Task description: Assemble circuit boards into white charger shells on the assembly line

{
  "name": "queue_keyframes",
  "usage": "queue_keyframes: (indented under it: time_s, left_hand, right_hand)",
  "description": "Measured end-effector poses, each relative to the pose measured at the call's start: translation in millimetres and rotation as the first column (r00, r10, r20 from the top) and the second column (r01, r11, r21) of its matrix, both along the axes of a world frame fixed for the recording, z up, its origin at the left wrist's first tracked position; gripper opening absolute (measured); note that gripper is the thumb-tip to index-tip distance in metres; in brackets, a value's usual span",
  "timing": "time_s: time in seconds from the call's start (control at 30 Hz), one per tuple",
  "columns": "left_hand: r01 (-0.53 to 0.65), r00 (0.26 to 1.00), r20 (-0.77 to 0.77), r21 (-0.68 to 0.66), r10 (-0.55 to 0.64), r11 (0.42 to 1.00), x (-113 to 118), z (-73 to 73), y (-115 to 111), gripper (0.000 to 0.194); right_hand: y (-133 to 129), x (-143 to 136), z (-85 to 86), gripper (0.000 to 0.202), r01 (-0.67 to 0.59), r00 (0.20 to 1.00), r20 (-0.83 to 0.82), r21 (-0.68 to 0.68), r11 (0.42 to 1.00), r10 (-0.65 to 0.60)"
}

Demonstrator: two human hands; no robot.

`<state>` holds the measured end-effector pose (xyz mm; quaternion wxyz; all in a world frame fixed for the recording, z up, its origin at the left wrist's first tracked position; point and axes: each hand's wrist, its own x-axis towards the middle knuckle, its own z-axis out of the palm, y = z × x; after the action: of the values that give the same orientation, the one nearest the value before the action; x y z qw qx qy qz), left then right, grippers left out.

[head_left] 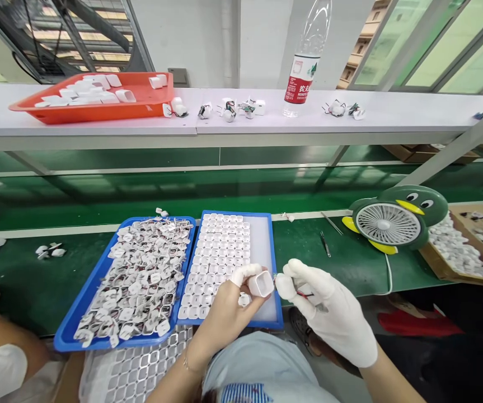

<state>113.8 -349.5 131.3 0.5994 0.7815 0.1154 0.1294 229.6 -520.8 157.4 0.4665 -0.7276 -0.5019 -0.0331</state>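
Our left hand (233, 307) holds a housing (261, 284), right hand (337, 309) a wired part (285, 287), unjoined; heaped left tray (61, 339) seemingly pending.

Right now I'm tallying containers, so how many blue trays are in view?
2: the left blue tray, heaped with wired parts, and the right blue tray beside it, holding rows of white housings, partly behind the left hand. Others could be hidden.

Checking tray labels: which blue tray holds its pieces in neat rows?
The right-hand blue tray, partly hidden by the left hand: its white pieces sit in rows. The other blue tray holds a jumble of wired parts.
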Motion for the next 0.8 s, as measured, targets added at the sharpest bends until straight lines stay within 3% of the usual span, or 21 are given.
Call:
queue_keyframes:
  time_s: [0.13, 0.23, 0.53, 0.7, 0.8]
  left_hand:
    - [-0.024, 0.991, 0.133, 0.263, -0.012, 0.964, -6.1, 15.1, 0.2, 0.046]
    - [-0.059, 0.976, 0.216, 0.370, -0.024, 0.927, -7.7, 21.6, -0.2, 0.053]
    - [-0.118, 0.934, 0.350, 0.505, -0.078, 0.855, -3.6, 31.2, -5.4, 0.049]
    - [-0.180, 0.912, 0.405, 0.520, -0.056, 0.835, -0.4, 24.9, -8.6, 0.055]
    - [-0.132, 0.918, 0.384, 0.534, -0.101, 0.835, 0.0, 20.5, -8.0, 0.059]
  right_hand:
    - [-4.6, 2.3, 14.8, 0.076, -0.104, 0.991, 0.067, -0.107, 0.989, 0.112]
    - [-6.1, 2.5, 18.3, 0.076, -0.128, 0.983, 0.108, -0.161, 0.979, 0.147]
    - [3.1, 6.7, 49.2, 0.066, -0.247, 0.948, 0.167, -0.153, 0.957, 0.272]
    - [5.3, 9.2, 47.0, 0.067, -0.273, 0.940, 0.137, -0.244, 0.931, 0.312]
    - [7.8, 11.2, 42.9, 0.071, -0.272, 0.933, 0.142, -0.321, 0.907, 0.330]
